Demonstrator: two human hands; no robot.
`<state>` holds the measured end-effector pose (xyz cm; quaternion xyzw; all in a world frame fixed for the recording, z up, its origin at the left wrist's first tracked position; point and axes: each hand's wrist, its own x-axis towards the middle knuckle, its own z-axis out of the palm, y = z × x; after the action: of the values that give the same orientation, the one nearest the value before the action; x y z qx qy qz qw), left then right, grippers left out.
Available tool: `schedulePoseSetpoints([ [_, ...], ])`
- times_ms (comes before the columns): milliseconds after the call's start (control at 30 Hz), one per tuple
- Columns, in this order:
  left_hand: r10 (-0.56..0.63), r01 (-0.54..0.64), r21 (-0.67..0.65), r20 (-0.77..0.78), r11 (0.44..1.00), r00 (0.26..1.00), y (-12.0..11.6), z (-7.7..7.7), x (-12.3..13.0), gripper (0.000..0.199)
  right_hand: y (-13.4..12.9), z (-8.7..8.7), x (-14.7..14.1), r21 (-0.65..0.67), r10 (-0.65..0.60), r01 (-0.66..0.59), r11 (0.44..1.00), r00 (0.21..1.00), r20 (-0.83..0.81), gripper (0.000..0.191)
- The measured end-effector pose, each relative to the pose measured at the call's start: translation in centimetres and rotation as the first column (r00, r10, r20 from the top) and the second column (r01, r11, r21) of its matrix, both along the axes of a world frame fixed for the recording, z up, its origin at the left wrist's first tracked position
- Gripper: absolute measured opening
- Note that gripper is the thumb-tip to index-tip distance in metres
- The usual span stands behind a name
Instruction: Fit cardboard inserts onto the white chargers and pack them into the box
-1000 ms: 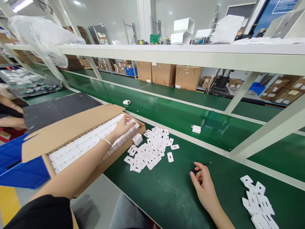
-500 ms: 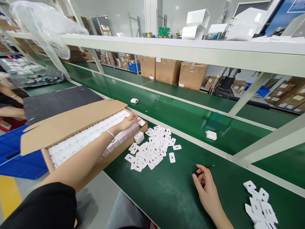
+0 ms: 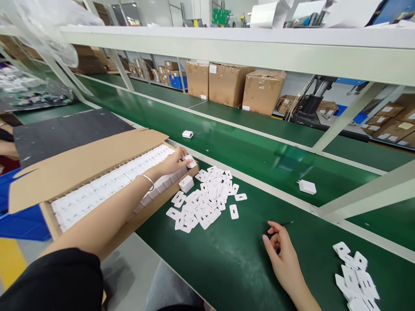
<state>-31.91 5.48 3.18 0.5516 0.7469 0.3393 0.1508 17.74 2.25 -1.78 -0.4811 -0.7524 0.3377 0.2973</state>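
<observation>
At the far end of an open cardboard box point(image 3: 121, 229), my left hand point(image 3: 175, 162) pinches a white plug charger point(image 3: 189, 161). Rows of white chargers point(image 3: 106, 185) fill one side of that box, beside a pale ridged tray part. Just outside the box wall stands another white charger point(image 3: 186, 184), next to a loose heap of white slotted plates point(image 3: 207, 201). My right hand point(image 3: 282, 250) rests on the green table with its fingers curled around a thin dark tool point(image 3: 287, 223). The tool's pointed tip sticks out to the right; its kind is not clear.
Two white chargers point(image 3: 307, 186) lie apart on the green conveyor belt point(image 3: 227, 149) behind a pale rail. A second pile of slotted plates point(image 3: 356, 278) is at lower right. Shelf posts and a beam point(image 3: 227, 47) cross overhead. Another person's arm shows at far left.
My left hand's charger has risen a little and shows more plainly at the box end. The chargers on the belt have moved right. The view has dipped slightly; my right hand stays put.
</observation>
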Motion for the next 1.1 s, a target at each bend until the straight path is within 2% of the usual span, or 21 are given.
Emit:
schedulePoseSetpoints([
  [100, -0.020, 0.021, 0.032, -0.045, 0.999, 0.999, -0.3, 0.0, -0.1, 0.050, 0.0, 0.0, 0.0, -0.016, -0.002, 0.003, 1.000, 1.000, 0.012, 0.046],
  [300, -0.051, 0.070, 0.070, -0.244, 0.995, 0.968, -1.0, -0.3, -0.8, 0.045, 0.0, 0.0, 0.0, -0.028, -0.004, 0.005, 1.000, 1.000, 0.030, 0.045],
  [500, 0.028, -0.035, -0.024, -0.248, 0.999, 0.968, -1.0, 0.0, -1.8, 0.070, 0.3, -0.3, 0.0, -0.020, -0.012, 0.012, 1.000, 1.000, 0.017, 0.043],
  [567, 0.000, -0.011, -0.048, -0.227, 0.999, 0.974, -0.9, 0.1, -1.9, 0.072, 0.4, -0.5, 0.1, -0.034, -0.018, 0.018, 0.999, 1.000, 0.001, 0.043],
  [700, -0.062, 0.043, -0.093, -0.217, 0.995, 0.974, -0.9, 0.1, -1.1, 0.059, 0.5, -0.6, 0.1, -0.050, -0.029, 0.028, 0.998, 1.000, -0.004, 0.043],
  [833, -0.055, 0.015, -0.132, -0.305, 0.991, 0.951, -1.0, 0.2, -0.1, 0.060, 0.4, -0.3, 0.0, -0.064, -0.049, 0.051, 0.997, 0.998, 0.035, 0.044],
  [1100, 0.012, -0.063, -0.121, -0.386, 0.991, 0.922, -0.9, 0.4, 0.9, 0.057, 0.4, 0.0, 0.0, -0.109, -0.070, 0.074, 0.991, 0.997, 0.044, 0.046],
])
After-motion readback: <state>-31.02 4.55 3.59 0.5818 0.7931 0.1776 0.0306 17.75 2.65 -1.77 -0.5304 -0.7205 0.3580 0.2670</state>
